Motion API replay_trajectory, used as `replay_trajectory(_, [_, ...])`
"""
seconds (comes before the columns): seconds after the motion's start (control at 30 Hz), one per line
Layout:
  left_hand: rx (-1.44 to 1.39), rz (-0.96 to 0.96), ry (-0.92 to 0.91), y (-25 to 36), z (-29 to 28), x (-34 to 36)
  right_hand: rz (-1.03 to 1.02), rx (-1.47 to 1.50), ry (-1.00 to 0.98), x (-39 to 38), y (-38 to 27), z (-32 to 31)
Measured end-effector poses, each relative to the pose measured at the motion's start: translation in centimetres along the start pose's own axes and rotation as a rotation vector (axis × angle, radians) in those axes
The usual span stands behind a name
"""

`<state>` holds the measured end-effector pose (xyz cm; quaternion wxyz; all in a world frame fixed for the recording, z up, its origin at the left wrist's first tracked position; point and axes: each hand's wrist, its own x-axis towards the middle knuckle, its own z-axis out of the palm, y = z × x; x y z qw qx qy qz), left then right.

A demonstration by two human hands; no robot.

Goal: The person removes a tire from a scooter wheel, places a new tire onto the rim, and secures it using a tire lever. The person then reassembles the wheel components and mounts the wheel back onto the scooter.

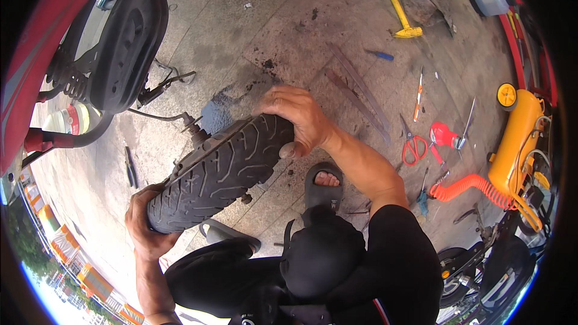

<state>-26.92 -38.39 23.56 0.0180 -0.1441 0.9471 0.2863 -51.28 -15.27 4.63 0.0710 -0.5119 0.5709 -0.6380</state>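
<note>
Between my two hands stands a scooter wheel with a black, grooved tyre [220, 174], tilted up toward the right. My left hand [147, 222] is wrapped round the tyre's lower left end. My right hand [299, 117] grips its upper right end, fingers over the far side and thumb on the near side. An axle stub with a cable [165, 118] sticks out on the wheel's far side. The wheel's hub is mostly hidden behind the tyre. At the upper left is the red and black scooter body [129, 42].
Right of the wheel lie two flat metal bars [361, 93], red-handled scissors [414, 149], a blue-handled tool [380, 55] and a yellow hammer [408, 31]. A yellow air tank [519, 144] with an orange coiled hose [466, 188] stands far right. Pliers [130, 167] lie at left.
</note>
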Motion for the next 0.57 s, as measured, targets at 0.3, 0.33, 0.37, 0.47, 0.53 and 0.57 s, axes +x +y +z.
replay_trajectory(0.3, [-0.047, -0.205, 0.081, -2.3, -1.0, 3.0, 0.822, -0.847, 0.088, -2.0, 9.9, -7.3])
replay_trajectory(0.33, [-0.092, -0.214, 0.075, -2.5, -1.1, 3.5, 0.822, -0.95, 0.006, -2.9, 10.9, -8.0])
replay_trajectory(0.37, [-0.098, -0.216, 0.087, -2.6, -1.1, 3.8, 0.864, -1.058, -0.104, -3.7, 11.8, -8.4])
replay_trajectory(0.47, [-0.076, -0.135, 0.124, -3.2, -1.3, 5.2, 0.84, -1.138, -0.252, -4.7, 14.0, -8.9])
replay_trajectory(0.53, [0.018, -0.074, 0.164, -3.7, -1.5, 6.3, 0.81, -1.187, -0.306, -4.6, 14.5, -8.6])
replay_trajectory(0.57, [0.08, -0.015, 0.189, -4.1, -1.6, 6.9, 0.808, -1.194, -0.31, -4.3, 14.3, -8.3])
